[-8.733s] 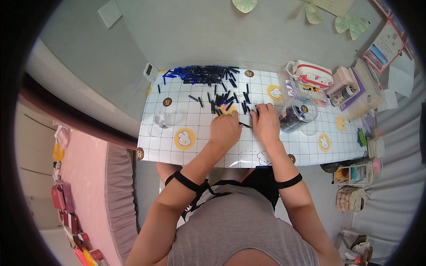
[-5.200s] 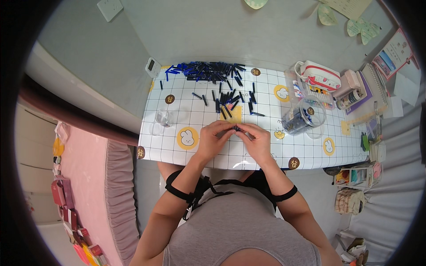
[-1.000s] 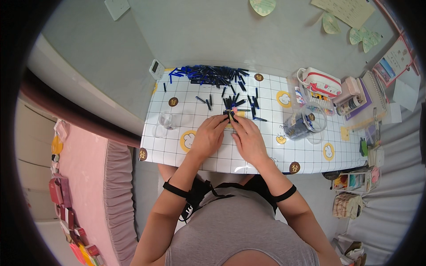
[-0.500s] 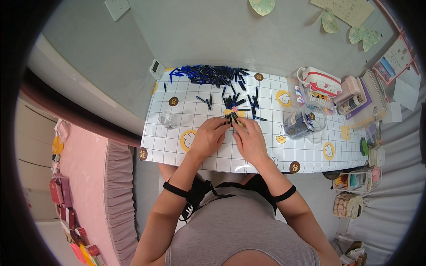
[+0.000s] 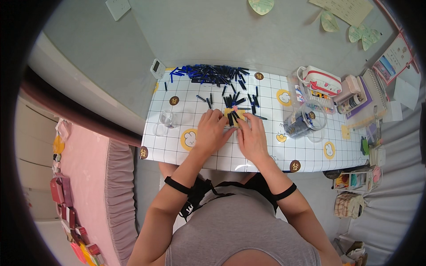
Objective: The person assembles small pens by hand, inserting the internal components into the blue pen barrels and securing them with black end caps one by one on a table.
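Several short dark blue-black tubes, like ink cartridges (image 5: 230,119), lie side by side on a yellow patch of the table cover, between my two hands. Left of them, my left hand (image 5: 212,133) rests with its fingers curved and the thumb apart, pointing right below the tubes. My right hand (image 5: 252,139) flanks them on the other side, thumb and fingers spread. Both hands appear to hold nothing, though fingertips are close to the tubes. Just beyond, more loose cartridges (image 5: 229,102) lie in a small cluster, and a large heap of cartridges (image 5: 213,74) stretches along the back edge.
A small clear cup (image 5: 167,119) stands at the left beside a clear disc-like piece (image 5: 159,129). At the right is a clear plastic jar (image 5: 298,126) with dark contents. Behind it sit a white-and-red pouch (image 5: 320,82) and notebooks (image 5: 370,95). A white timer (image 5: 157,68) leans at the back left.
My fingers have drawn apart from the dark tubes. The left hand has opened and shifted slightly left, the right slightly outward, and the tubes between them show more fully.
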The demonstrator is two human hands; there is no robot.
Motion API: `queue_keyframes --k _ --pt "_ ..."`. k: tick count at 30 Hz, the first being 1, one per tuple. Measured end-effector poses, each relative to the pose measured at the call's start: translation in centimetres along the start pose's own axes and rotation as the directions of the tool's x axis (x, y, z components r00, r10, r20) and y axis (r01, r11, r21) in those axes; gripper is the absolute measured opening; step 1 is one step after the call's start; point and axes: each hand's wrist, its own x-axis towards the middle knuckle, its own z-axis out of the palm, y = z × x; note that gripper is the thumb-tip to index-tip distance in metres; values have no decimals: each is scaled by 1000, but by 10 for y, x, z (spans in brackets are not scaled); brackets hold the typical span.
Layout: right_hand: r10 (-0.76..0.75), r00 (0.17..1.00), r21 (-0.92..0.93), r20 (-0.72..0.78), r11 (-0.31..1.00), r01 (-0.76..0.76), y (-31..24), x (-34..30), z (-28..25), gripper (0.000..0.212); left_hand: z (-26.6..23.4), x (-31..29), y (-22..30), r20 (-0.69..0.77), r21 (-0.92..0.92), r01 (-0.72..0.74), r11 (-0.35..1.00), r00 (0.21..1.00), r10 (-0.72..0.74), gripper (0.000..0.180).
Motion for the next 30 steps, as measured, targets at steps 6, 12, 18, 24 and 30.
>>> queue_keyframes --k 6,12,18,24,30 --pt "-1 999 -10 -35 1000 1 0 0 0 36 7 5 -1 18 42 77 996 997 -78 21" --pt "-8 1000 -32 -15 999 8 1 0 1 37 8 6 2 48 96 115 989 992 -120 16" --pt "-5 999 -76 41 997 8 -1 1 0 39 9 3 6 50 174 177 969 981 -188 10" --pt "18 1000 -68 11 998 -18 0 -1 1 34 10 2 7 34 198 199 960 977 -209 9" --pt "4 999 -59 -42 998 -6 -3 0 -3 30 14 2 5 0 206 180 962 983 -184 5"
